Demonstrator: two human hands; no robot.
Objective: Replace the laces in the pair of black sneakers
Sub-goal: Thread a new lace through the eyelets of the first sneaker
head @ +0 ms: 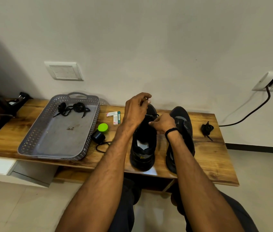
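Note:
Two black sneakers stand side by side on the wooden bench (216, 158), toes toward the wall. Over the left sneaker (143, 148) my left hand (136, 108) is raised and pinches the end of a black lace (149, 116) that runs down to the shoe's front eyelets. My right hand (163, 123), with a black band on its wrist, pinches the lace low at the eyelets. The right sneaker (182, 124) is partly hidden behind my right forearm. A bundled black lace (207, 129) lies on the bench at the right. More black laces (73, 108) lie in the grey tray (32, 143).
Between tray and shoes lie a green-lidded small jar (103, 127), a black round object with a cord (98, 136) and small boxes (114, 116). A dark stand (2, 114) is at the far left. A cable (249, 114) runs from a wall socket at the right.

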